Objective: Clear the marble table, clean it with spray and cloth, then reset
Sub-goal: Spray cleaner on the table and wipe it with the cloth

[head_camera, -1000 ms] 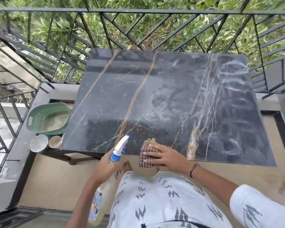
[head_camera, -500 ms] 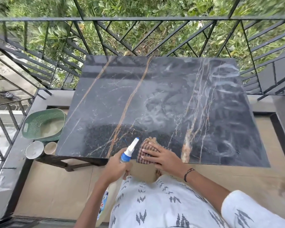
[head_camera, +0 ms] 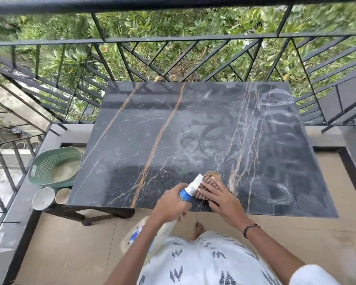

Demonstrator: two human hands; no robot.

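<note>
Black gold-veined table (head_camera: 173, 130), brown-checked cloth (head_camera: 209, 181).

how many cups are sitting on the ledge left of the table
2. A larger white round cup and a smaller tan round cup stand side by side below the green plastic basket; the table might hide more.

The cloth (head_camera: 211, 185) lies on the counter (head_camera: 193, 140) near the middle of its near edge, and the right hand (head_camera: 220, 197) is laid on it. Just left of the cloth, the bottle (head_camera: 190, 189) is held by the left hand (head_camera: 170, 205) over the near edge, with its body hanging below the edge. Beyond the counter's left edge, by the near left corner, a basket (head_camera: 53, 167) is set on the ledge (head_camera: 19, 212), with two cups (head_camera: 49, 197) in front of it. A railing (head_camera: 173, 40) stands behind the far edge.
</note>
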